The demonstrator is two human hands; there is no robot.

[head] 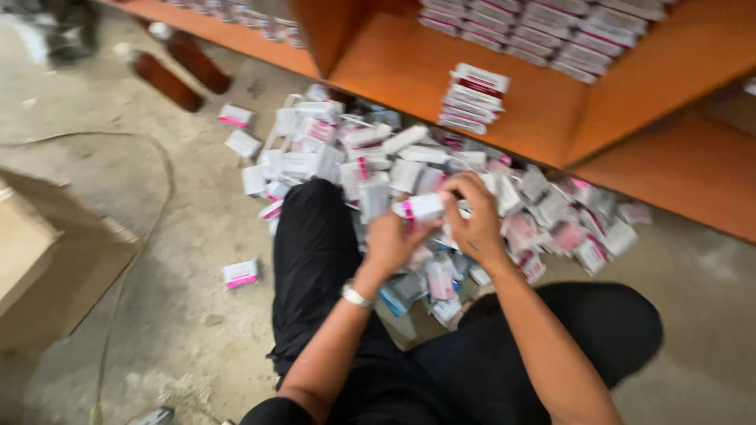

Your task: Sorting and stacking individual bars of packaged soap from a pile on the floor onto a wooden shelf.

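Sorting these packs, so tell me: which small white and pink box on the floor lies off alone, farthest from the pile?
The box left of the person's black-trousered knee, lying alone on bare concrete floor. The others sit in or beside the pile.

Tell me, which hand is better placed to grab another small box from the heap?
Probably the right hand: it sits over the pile of small boxes. The left hand already grips a white and pink box.
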